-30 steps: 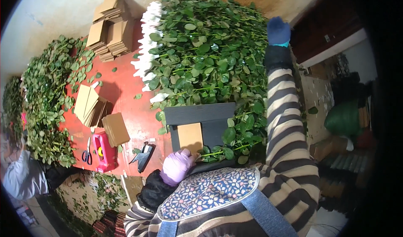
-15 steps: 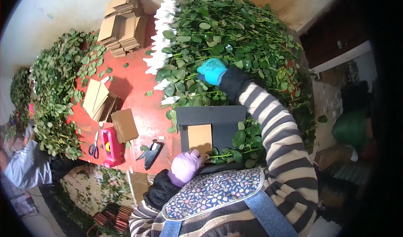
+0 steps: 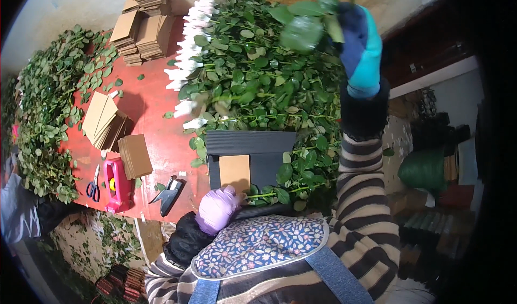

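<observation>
My left hand (image 3: 218, 209), in a lilac glove, is closed at the near edge of a black corrugated sheet (image 3: 250, 142). From its fingers a leafy rose stem (image 3: 264, 195) runs right; its head end is mostly hidden by the glove. A tan cardboard piece (image 3: 235, 170) lies on the sheet just beyond this hand. My right hand (image 3: 362, 50), in a teal and navy glove, is raised high at the far right. Its fingers are closed round another leafy rose stem (image 3: 335, 30), whose leaves are blurred and whose ends I cannot make out.
A large pile of rose stems (image 3: 269, 77) with white-wrapped heads (image 3: 186, 64) covers the red table's (image 3: 159, 118) far right. Cardboard stacks (image 3: 145, 34), a pink tape dispenser (image 3: 117, 188), scissors (image 3: 93, 185) and a black stapler (image 3: 171, 197) lie leftward. Another person's sleeve (image 3: 20, 209) shows far left.
My right hand has risen from the stem pile toward the far right, lifting a rose stem. My left hand stays at the sheet's near edge. The whole view has shifted slightly.
</observation>
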The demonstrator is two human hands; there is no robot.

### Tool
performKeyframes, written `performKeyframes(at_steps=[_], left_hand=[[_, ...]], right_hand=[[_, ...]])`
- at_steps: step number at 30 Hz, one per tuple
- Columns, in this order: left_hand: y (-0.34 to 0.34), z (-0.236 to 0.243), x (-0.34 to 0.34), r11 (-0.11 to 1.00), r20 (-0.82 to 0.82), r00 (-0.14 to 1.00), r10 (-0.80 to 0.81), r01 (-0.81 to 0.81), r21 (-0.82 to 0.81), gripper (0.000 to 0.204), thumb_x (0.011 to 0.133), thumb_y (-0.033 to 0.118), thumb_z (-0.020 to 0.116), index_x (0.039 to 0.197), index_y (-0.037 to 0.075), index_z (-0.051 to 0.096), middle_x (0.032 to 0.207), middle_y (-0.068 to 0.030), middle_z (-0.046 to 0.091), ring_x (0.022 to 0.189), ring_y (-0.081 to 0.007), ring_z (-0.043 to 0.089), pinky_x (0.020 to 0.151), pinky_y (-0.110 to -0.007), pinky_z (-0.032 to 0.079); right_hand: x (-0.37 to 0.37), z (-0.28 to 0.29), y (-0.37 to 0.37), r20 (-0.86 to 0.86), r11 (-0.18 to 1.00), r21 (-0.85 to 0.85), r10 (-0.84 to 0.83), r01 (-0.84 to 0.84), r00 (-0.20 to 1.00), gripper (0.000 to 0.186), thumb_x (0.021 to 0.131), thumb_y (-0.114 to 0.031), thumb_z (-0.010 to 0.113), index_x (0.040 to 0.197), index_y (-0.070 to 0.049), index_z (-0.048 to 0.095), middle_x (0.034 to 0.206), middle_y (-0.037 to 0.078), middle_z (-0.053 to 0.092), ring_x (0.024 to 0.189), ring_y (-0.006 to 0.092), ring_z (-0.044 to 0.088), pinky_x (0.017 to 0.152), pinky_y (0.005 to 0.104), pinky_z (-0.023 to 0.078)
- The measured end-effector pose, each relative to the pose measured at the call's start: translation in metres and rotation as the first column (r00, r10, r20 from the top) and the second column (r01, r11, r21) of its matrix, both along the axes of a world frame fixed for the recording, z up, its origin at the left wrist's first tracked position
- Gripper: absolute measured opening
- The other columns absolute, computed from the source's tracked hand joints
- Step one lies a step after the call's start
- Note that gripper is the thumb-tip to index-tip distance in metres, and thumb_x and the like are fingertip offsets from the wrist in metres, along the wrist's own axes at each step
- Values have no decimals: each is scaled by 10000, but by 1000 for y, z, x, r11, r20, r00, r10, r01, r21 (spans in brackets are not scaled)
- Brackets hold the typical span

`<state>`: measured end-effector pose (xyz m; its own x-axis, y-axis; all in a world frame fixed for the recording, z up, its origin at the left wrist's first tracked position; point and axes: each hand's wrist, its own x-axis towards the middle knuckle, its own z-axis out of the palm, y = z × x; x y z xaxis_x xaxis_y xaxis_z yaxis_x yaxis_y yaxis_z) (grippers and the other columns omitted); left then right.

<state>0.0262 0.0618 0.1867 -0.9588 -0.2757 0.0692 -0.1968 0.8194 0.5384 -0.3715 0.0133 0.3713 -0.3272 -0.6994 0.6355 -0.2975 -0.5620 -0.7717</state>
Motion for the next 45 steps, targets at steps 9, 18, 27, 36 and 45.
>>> performKeyframes(at_steps=[9, 18, 27, 36, 45], left_hand=[[2, 3, 0, 1000, -17, 1000, 13, -14, -8, 224, 857, 187, 667, 1070, 119, 675, 829, -105, 548, 734, -278, 615, 555, -407, 482], [4, -3, 2, 999, -10, 1000, 19, -20, -36, 297, 827, 201, 719, 1122, 173, 689, 853, -72, 552, 722, -265, 632, 515, -400, 487], [5, -1, 4, 998, -63, 996, 59, -60, -20, 159, 872, 182, 634, 1006, 117, 692, 828, -88, 545, 718, -257, 607, 555, -386, 487], [6, -11, -1, 997, -64, 997, 33, -37, -65, 131, 846, 232, 656, 905, 117, 675, 826, -89, 545, 717, -259, 626, 567, -395, 498], [5, -13, -3, 996, -99, 995, 10, -19, -92, 173, 878, 170, 627, 1033, 104, 664, 835, -106, 563, 704, -265, 627, 568, -402, 497]], right_hand=[[77, -41, 5, -735, 670, 654, 452, 350, 506, 322, 997, -360, 541, 1023, -66, 672, 846, 186, 679, 810, 309, 681, 749, 386, 546], [48, -181, -54, -810, 760, 570, 459, 312, 365, 304, 886, -377, 642, 998, -99, 695, 890, 130, 684, 856, 346, 664, 756, 448, 527], [49, -164, -57, -839, 779, 502, 333, 376, 430, 155, 830, -147, 643, 970, -90, 675, 883, 93, 700, 799, 252, 688, 708, 390, 545], [25, 50, 76, -6, 887, 48, -459, 459, 888, 490, 986, -338, 543, 1300, 37, 569, 1257, 181, 625, 1153, 314, 603, 1086, 468, 426], [-121, -61, 79, -452, 598, 300, -598, 744, 662, 387, 1004, -157, 541, 1338, 37, 554, 1267, 131, 618, 1155, 262, 598, 1012, 355, 469]])
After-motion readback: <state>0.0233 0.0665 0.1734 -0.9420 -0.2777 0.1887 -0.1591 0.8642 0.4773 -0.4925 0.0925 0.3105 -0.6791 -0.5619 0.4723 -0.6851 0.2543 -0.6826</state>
